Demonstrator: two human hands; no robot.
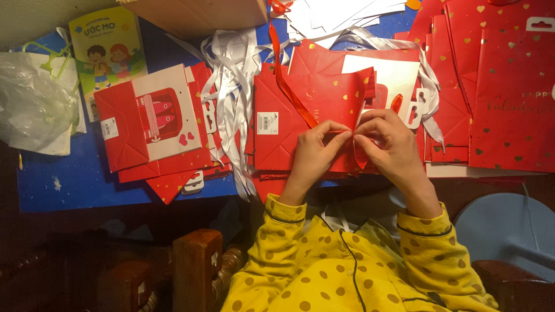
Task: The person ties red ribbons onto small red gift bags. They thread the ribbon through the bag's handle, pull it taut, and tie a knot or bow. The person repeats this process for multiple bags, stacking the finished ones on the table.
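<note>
pinching the red ribbon (pixel 292 95) at the red paper bag (pixel 306 110), the left hand (pixel 317 147) and right hand (pixel 386 144) might rip the thin paper by tugging hard.

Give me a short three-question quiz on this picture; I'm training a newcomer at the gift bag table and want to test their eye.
1. True or false: both hands pinch at the same red gift bag.
2. What colour is the ribbon running up from the fingers? A) white B) red C) green
3. Which side of the blue table holds the clear plastic bag, by the person's own sides?

Key
1. True: the left hand and right hand meet at the bag's near edge.
2. B; the white ribbons lie loose beside it.
3. The left.
</note>
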